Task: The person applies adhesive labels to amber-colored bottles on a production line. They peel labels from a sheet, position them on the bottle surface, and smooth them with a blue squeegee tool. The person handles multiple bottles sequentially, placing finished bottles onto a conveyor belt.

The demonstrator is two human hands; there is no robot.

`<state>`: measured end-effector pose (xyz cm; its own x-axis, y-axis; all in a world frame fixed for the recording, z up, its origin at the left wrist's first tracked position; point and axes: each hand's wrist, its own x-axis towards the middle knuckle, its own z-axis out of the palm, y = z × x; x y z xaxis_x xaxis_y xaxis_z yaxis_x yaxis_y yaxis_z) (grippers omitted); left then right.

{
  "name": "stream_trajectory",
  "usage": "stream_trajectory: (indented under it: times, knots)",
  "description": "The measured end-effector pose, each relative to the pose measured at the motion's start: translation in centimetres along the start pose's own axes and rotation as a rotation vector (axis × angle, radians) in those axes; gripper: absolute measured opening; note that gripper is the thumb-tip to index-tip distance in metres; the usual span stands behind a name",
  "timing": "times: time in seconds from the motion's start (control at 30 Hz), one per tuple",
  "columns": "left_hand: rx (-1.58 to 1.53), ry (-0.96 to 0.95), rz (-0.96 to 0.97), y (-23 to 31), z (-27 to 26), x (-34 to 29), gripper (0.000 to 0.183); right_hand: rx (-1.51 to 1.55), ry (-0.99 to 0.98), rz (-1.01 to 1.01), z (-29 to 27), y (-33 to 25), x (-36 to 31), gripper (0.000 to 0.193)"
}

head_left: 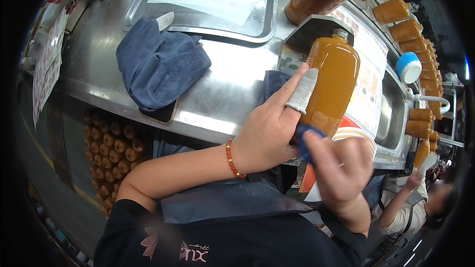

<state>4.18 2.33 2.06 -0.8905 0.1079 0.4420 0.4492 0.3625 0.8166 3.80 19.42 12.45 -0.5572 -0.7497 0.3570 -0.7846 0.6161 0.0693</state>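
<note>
The left hand (267,131) holds a shiny brown, rounded bottle (335,76) with a clear neck. The right hand (345,168), blurry, grips a blue cloth (302,144) by the bottle's bottom.

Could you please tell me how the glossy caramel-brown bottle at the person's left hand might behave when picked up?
The glossy caramel-brown, narrow-necked bottle may be slippery, judging by its smooth, shiny surface. It is probably stiff, as its outline shows no dent by the left hand. Its rounded body could roll if laid down.
</note>
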Motion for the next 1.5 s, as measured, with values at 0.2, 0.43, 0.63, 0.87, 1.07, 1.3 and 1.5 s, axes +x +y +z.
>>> stream_trajectory:
  times: [0.2,0.43,0.63,0.87,1.07,1.3,1.5]
  knots:
    - [0.010,0.033,0.042,-0.2,0.0,-0.1,0.071,-0.030,-0.044,-0.022,0.1,-0.2,0.5,0.041]
    - [-0.087,-0.140,-0.036,-1.2,-1.4,0.1,0.063,0.132,0.074,0.094,0.5,2.5,-1.2,0.042]
    - [0.015,-0.261,0.031,-3.1,-1.3,0.1,0.077,0.368,0.106,0.150,1.2,1.3,-6.2,0.032]
    - [0.010,-0.578,-0.183,-3.1,-4.6,2.1,0.121,0.442,0.241,0.363,3.3,0.5,-8.0,0.025]
    - [-0.638,-0.223,-0.467,-2.5,-2.2,6.3,0.089,0.755,0.378,0.624,4.1,0.8,-7.6,0.034]
    - [-0.522,-0.012,-0.407,-0.9,0.9,5.3,0.072,0.797,0.361,0.488,4.4,-0.1,-9.0,0.033]
    - [-0.151,-0.079,-0.154,0.0,1.3,3.5,0.066,1.071,0.424,1.025,3.5,-0.1,-9.6,0.039]
